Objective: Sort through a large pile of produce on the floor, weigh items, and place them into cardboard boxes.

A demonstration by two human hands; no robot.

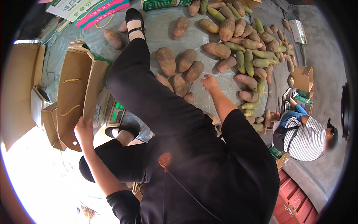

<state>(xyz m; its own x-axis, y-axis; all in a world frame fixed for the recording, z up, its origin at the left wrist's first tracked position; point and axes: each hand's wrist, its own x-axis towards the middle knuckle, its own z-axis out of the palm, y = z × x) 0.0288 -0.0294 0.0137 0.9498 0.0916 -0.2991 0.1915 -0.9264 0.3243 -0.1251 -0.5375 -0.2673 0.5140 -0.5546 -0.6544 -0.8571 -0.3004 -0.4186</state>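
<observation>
My left hand (84,133) grips the lower edge of an open cardboard box (71,93), fingers closed on its wall. Two yellow cord loops show inside the box, which stands tilted beside my leg. My right hand (209,82) reaches over the plastic sheet with its fingers apart and nothing visible in them. Nearest to it lies a brownish-red radish-like root (194,71). More such roots lie close by, including a large one (165,61) and another (179,85). A digital scale (116,114) with green displays sits partly behind the box and my knee.
Many reddish and green roots (249,61) are spread at the far right on the plastic sheet (156,35). Printed cartons (72,8) stand at the far left. Another person (304,136) in a striped top sits at the right beside an open box (302,79).
</observation>
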